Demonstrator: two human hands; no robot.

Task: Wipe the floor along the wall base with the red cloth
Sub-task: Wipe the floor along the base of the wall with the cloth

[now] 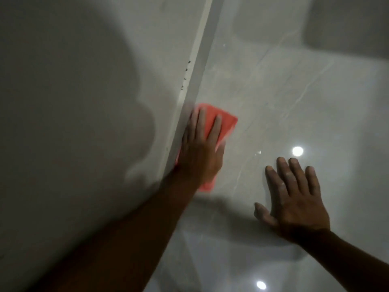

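Note:
The red cloth point(226, 123) lies flat on the glossy grey floor point(294, 98), right against the wall base point(194, 81). My left hand point(200, 150) presses down on the cloth with its fingers spread, covering most of it; cloth edges show ahead of the fingertips and behind the wrist. The hand and cloth look motion-blurred. My right hand point(294, 199) rests flat on the floor to the right, fingers apart, holding nothing.
A pale wall point(84, 102) fills the left side, with small dark marks point(186, 74) just above the skirting strip. Ceiling lights reflect as bright spots point(297, 151) on the tiles. A dark shape point(347, 22) sits at the far right corner.

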